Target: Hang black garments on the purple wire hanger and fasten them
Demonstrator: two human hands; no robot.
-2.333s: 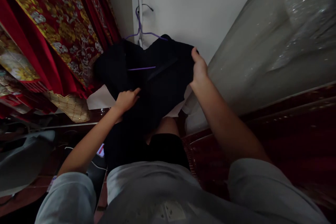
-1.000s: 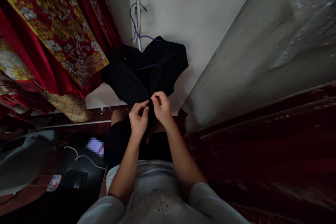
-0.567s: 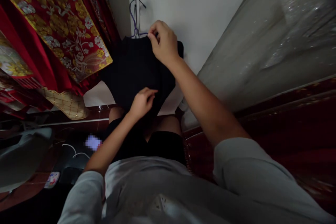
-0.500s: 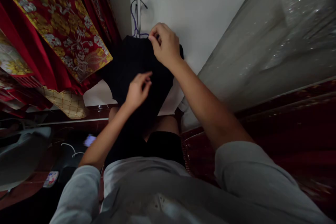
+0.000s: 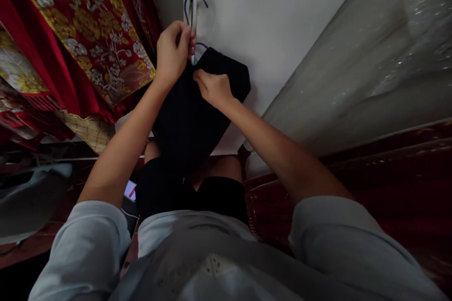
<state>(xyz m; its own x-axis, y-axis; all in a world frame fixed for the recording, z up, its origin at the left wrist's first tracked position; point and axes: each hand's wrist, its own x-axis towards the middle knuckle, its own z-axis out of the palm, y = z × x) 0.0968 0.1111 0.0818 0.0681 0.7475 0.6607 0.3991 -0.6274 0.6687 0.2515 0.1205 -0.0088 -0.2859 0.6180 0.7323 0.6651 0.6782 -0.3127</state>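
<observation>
Dim light. Pale wall (image 5: 282,4) at one o'clock, patterned red cloth (image 5: 88,19) at ten, plastic (image 5: 363,51) at two, red wood (image 5: 406,193) near four, reddish floor (image 5: 52,233) at eight.

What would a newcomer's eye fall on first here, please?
Probably the red cloth patterned in gold and silver, hanging at the upper left. Next might come the black garment on a purple hanger near the centre, left grip and right grip near its top, then shiny plastic sheeting at the right.

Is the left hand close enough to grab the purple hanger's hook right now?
Probably yes: the left hand is just below the purple hanger's hook, whose curve shows above the hand, clear of the black garment.
</observation>
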